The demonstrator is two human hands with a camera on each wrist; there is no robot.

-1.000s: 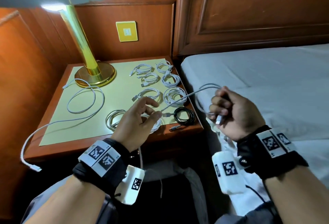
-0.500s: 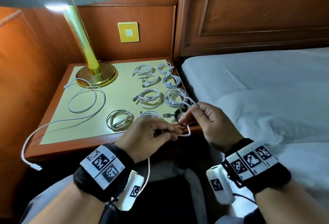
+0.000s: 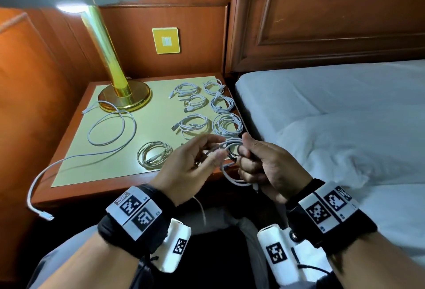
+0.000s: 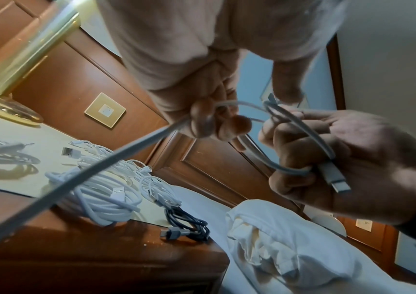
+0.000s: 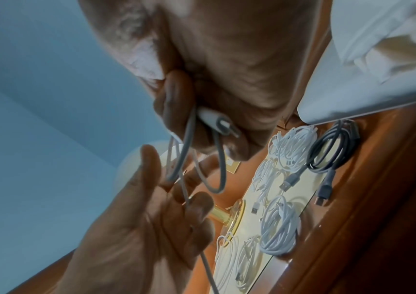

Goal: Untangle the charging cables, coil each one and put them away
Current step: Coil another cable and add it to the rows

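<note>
White cable (image 3: 232, 148), the one in work, is sitting between both hands above the near right corner of the nightstand (image 3: 69, 196), near the bed (image 3: 333, 105). The right hand (image 3: 271, 169) is gripping several loops of it, fingers curled round them; the left wrist view is showing one plug (image 4: 335, 179) lying across that fist. The left hand (image 3: 190, 169) is pinching the cable's free run between thumb and fingertips, the other fingers loosely bent. That run is dropping below the left wrist and blurring out, so its far end is not traceable.

Coiled white cables (image 3: 195, 124) are lying in two rows on the pale mat (image 3: 156, 114), right half. A coiled black cable (image 5: 333, 147) is lying at the near right corner; the hands are hiding most of it in the head view. One uncoiled white cable (image 3: 108, 130) is looping left of the coils, beside the brass lamp (image 3: 119, 91), its near end hanging over the left front edge. The lamp shade is cut off at the top. The hands are blurred by motion in both wrist views.
</note>
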